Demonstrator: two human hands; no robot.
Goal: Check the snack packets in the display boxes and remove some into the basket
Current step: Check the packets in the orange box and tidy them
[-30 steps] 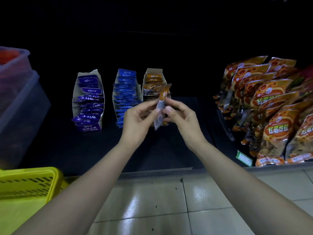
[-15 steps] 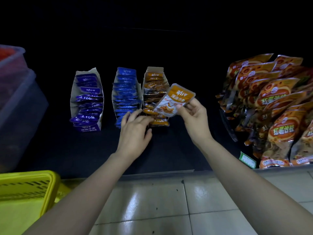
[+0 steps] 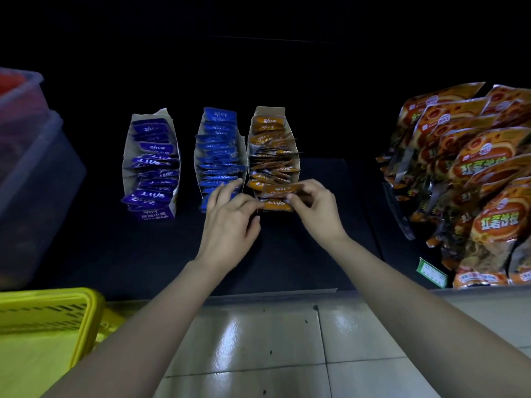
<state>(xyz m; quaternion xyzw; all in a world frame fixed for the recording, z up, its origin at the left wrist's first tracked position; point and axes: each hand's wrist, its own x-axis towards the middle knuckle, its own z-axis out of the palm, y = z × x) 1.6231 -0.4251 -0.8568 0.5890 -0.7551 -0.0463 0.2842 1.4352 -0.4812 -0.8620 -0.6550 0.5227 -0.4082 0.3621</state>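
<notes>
Orange glossy packet point(image 3: 274, 188) across its box point(image 3: 296, 152), pinched by right hand point(image 3: 317, 214) fingers point(image 3: 307, 185); left hand point(image 3: 230, 222) fingers point(image 3: 224, 191) straight, spread

Glossy foil packets point(image 3: 273, 189), cardboard boxes point(image 3: 296, 156), plastic basket point(image 3: 92, 308).

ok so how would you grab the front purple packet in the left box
Take the front purple packet by its upper edge, with a thumb-and-finger grip coming from above and the front. It leans face-out at the front end of the left display box. The box's cardboard walls close off both sides and other packets crowd in behind it, so the top edge is probably the only free part.
</notes>
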